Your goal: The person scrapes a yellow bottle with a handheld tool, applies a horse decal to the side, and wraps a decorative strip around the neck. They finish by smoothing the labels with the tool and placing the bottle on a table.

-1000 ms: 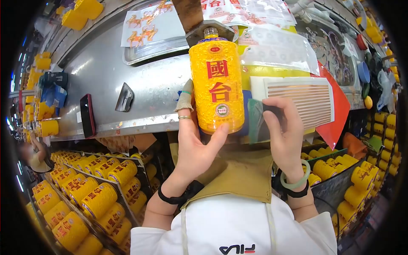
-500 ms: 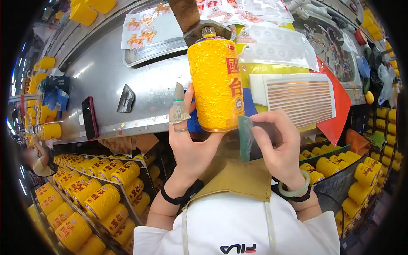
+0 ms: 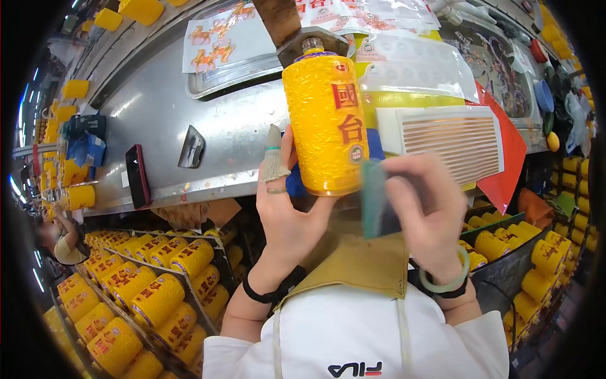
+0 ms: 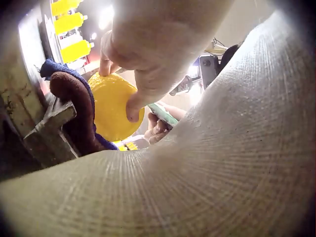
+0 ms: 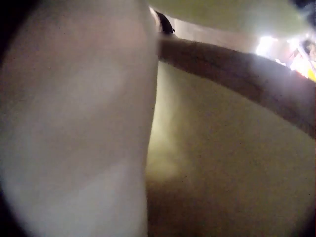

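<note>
A yellow embossed bottle [image 3: 322, 126] with red characters lies with its neck at a metal bracket [image 3: 312, 43]. My left hand [image 3: 289, 221] holds its base end, thumb underneath and a cloth cover on one finger. In the left wrist view the thumb presses the round yellow base [image 4: 112, 106]. Just right of the base, my right hand [image 3: 429, 211], slightly blurred, pinches a green-edged dark pad [image 3: 376, 201] between thumb and fingers. Whether the pad touches the bottle cannot be told. The right wrist view shows mostly blurred skin and cloth.
A sheet of copper-coloured strips [image 3: 451, 142] lies right of the bottle on a red sheet [image 3: 505, 151]. Left are a phone [image 3: 137, 177], a small dark piece [image 3: 191, 147] and a tray [image 3: 237, 79]. Crates of yellow bottles [image 3: 158, 297] stand below; a person [image 3: 66, 243] is at far left.
The bottle has turned so its red characters moved from the middle to the right side. My right hand lowered with the pad, then shifted slightly right. My left hand changed its hold on the base.
</note>
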A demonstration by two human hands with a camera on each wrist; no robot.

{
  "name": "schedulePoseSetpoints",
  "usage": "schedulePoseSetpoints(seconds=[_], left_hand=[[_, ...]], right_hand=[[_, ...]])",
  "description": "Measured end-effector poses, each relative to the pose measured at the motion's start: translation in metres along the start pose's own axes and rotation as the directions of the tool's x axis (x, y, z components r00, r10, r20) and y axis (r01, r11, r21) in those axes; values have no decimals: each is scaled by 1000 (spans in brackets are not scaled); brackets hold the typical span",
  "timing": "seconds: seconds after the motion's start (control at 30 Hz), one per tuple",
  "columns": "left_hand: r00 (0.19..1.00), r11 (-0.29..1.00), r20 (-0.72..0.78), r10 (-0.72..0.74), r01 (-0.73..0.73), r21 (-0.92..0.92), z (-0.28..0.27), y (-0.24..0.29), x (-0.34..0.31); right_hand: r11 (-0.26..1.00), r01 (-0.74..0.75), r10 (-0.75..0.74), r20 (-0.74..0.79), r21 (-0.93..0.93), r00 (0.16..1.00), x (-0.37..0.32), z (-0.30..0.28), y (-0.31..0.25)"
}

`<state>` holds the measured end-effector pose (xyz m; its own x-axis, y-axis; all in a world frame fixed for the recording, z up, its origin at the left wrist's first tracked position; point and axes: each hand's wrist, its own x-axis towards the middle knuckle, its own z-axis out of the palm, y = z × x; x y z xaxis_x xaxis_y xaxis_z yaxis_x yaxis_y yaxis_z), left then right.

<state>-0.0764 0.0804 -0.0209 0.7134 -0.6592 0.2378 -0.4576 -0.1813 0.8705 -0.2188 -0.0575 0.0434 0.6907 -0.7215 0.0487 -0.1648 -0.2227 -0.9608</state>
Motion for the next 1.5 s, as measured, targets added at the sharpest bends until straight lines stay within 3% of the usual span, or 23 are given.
schedulePoseSetpoints(seconds=[0.07,0.13,0.2,0.23,0.3,0.4,0.87,0.93,1.0,1.03,1.07,1.1,1.13,1.2,1.23,1.27,1.37,1.43,1.5], left_hand=[[998,993,37,-57,60,-104,-2,-3,1],[991,971,80,-107,121,-204,-7,-4,5],[982,954,187,23,35,-299,-15,-1,10],[982,955,187,21,36,-294,-15,2,11],[962,764,255,-95,235,-601,-10,10,12],[950,719,270,-159,299,-628,-5,15,13],[933,688,292,-211,354,-633,-3,13,8],[932,678,285,-225,360,-641,-4,12,7],[923,638,274,-270,385,-668,-8,12,8],[923,638,275,-270,385,-667,-11,2,6],[980,844,178,-85,166,-511,-11,-16,0],[984,947,126,127,-83,-309,-11,-25,-3],[982,945,132,131,-84,-315,-12,-19,0],[958,965,136,254,-259,26,-16,-1,7],[962,959,91,257,-265,97,-5,-7,9],[962,959,94,258,-266,96,-4,-13,7],[994,963,71,81,-60,-263,-2,-23,4],[991,967,101,83,-56,-249,-9,-21,5],[989,973,131,65,-34,-226,-11,-20,2]], right_hand=[[995,-98,96,-112,-8,989,4,-12,10],[999,-53,53,-122,3,991,6,-15,17],[1000,-7,9,-128,16,992,6,-13,17],[999,-39,42,-103,37,994,4,-11,15],[996,-72,77,-77,60,994,2,-7,13],[997,-70,72,-39,40,997,-1,-4,15],[999,-37,37,12,-15,999,-3,8,7],[994,50,-41,97,-99,994,-1,10,0],[994,69,-62,96,-80,993,-3,14,8],[998,8,-6,25,-70,1000,-4,14,13],[997,-51,48,-48,-57,998,-5,12,20],[996,-23,16,-81,-86,997,-4,7,38],[990,-136,131,-109,-47,985,-2,2,37],[989,-112,104,-81,-99,991,0,-8,42],[988,-151,154,-83,42,985,2,-9,40],[966,-184,200,-75,183,977,5,-11,36],[933,-241,255,-16,267,967,9,-12,34],[923,-254,260,16,290,965,12,-7,32],[858,-372,346,139,355,928,16,1,24]])
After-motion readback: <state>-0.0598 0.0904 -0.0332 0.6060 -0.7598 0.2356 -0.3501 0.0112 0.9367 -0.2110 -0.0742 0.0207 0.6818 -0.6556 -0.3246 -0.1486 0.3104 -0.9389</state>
